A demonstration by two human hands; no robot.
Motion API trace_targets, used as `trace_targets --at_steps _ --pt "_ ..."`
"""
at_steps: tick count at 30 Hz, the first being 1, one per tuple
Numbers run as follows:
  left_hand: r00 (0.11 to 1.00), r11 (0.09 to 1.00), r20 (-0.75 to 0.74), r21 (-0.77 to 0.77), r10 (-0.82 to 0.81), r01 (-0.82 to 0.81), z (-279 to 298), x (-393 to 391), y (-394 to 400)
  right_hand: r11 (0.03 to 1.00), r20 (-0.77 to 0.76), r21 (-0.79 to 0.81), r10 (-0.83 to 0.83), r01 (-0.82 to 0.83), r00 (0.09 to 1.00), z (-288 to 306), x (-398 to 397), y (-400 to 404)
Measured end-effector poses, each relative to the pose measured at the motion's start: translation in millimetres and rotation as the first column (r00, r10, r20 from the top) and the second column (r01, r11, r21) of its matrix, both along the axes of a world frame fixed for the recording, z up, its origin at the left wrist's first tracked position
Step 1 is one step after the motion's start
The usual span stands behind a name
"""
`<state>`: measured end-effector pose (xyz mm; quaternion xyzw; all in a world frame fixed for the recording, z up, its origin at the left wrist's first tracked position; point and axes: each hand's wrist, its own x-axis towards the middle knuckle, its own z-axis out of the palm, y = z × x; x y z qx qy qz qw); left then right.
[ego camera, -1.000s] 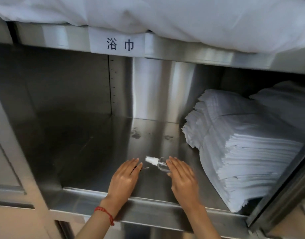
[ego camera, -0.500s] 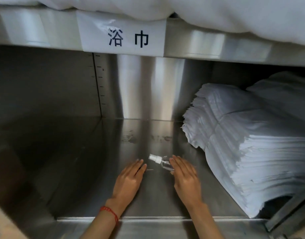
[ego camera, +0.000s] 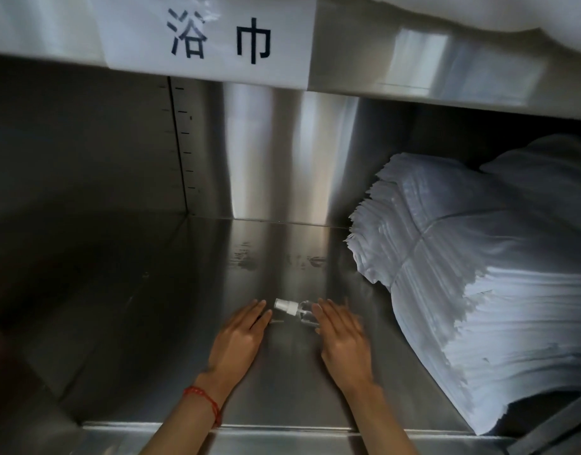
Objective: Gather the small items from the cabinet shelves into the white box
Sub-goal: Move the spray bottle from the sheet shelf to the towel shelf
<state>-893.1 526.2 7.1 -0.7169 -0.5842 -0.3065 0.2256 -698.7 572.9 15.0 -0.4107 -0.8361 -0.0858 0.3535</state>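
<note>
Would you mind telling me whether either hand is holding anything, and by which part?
Nothing is held: both hands, left and right, lie flat beside the small spray bottle on the shelf.

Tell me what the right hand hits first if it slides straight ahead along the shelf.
Probably the small spray bottle: the right hand already has its fingertips beside the clear body. Contact is unclear; beyond is bare shelf.

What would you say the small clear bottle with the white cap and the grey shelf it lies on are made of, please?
The small clear bottle with the white cap looks like transparent plastic, possibly glass: the shelf shows through its body, and the cap is opaque matt white. The grey shelf floor looks like brushed stainless steel: soft streaky reflections and smudge marks.
</note>
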Motion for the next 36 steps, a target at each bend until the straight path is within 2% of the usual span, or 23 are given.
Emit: trace_targets --at_steps 7,21,36 --pt "0.998 0.997 0.052 -0.076 0.038 -0.034 -2.3 -2.4 3.2 1.000 0.010 -0.024 0.013 -0.013 1.000 -2.6 -5.8 5.3" --pt "1.000 0.993 0.012 -0.112 0.025 -0.023 -1.2 -0.4 5.0 0.997 0.029 -0.076 0.029 -0.027 0.999 -3.3 -7.6 6.5" --pt "1.000 0.997 0.012 -0.075 0.021 -0.020 -2.4 4.2 0.2 0.999 0.024 -0.044 0.020 -0.019 1.000 -4.2 -5.0 1.6"
